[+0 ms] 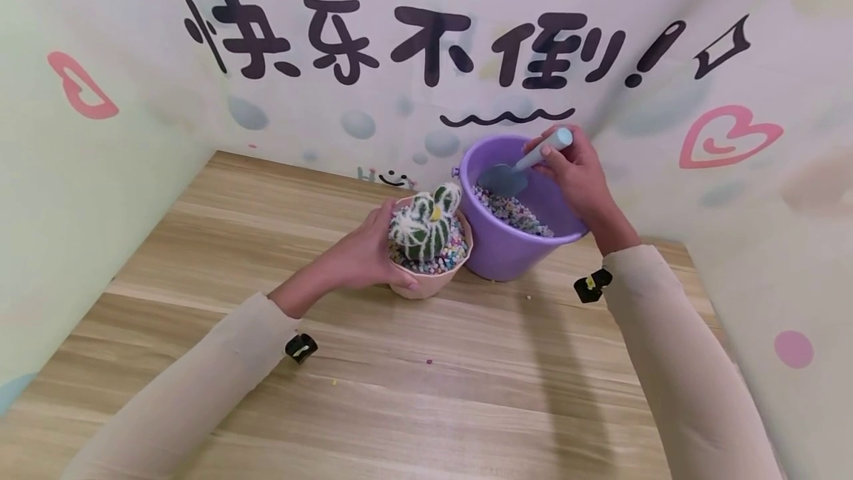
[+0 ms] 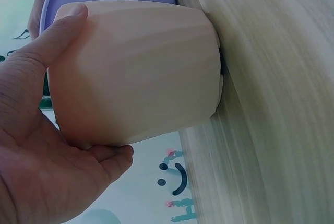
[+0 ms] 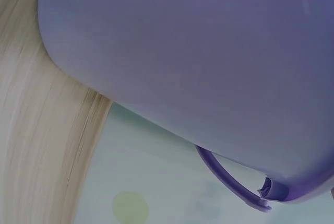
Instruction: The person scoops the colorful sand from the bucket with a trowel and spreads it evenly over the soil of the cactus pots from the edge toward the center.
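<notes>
My left hand (image 1: 366, 250) grips a pale peach flowerpot (image 1: 426, 287) from its left side, thumb across the near wall and fingers round the far side. In it stands a fuzzy green-and-white toy cactus (image 1: 424, 241) with a yellow flower, amid small multicoloured pebbles (image 1: 455, 252). Touching or nearly touching the pot on its right is a purple bucket (image 1: 496, 243) with more pebbles (image 1: 516, 215) inside. Above the bucket my right hand (image 1: 578, 172) holds a small blue-grey hand trowel (image 1: 541, 152) by its handle, its blade down inside the bucket near the pebbles. The right wrist view mostly shows the bucket's wall (image 3: 182, 51).
A wood-grain table (image 1: 373, 391) bears a few stray pebbles, one of them purple (image 1: 429, 361). Behind it hangs a printed cloth (image 1: 373, 102) with large dark characters, close to the bucket. In the right wrist view the bucket's handle (image 3: 229, 179) hangs down its side.
</notes>
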`<action>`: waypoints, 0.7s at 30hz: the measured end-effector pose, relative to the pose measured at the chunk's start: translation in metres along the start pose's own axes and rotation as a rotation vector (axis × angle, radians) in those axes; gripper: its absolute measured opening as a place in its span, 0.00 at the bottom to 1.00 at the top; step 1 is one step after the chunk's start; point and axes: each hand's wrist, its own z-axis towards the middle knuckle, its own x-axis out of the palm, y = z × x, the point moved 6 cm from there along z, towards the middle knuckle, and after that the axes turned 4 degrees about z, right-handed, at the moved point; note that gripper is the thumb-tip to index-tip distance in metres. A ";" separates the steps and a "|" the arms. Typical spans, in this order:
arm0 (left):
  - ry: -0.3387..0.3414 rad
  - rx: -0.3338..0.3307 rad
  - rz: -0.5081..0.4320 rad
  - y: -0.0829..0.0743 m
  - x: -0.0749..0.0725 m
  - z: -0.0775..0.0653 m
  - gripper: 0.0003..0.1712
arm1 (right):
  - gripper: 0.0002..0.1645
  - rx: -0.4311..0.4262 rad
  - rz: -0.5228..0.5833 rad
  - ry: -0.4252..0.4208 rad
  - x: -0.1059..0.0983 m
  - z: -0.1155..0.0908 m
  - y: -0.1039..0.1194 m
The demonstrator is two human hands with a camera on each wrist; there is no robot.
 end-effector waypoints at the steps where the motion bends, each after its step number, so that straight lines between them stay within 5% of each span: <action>1: 0.002 -0.001 0.004 0.000 0.000 0.000 0.73 | 0.08 0.007 -0.009 0.001 0.000 0.000 0.000; 10: 0.013 -0.003 0.015 0.000 0.000 0.000 0.73 | 0.07 0.034 -0.165 0.042 0.004 -0.002 -0.002; 21: 0.023 -0.045 0.010 0.002 0.001 0.000 0.73 | 0.06 0.002 -0.138 0.017 0.003 0.000 0.000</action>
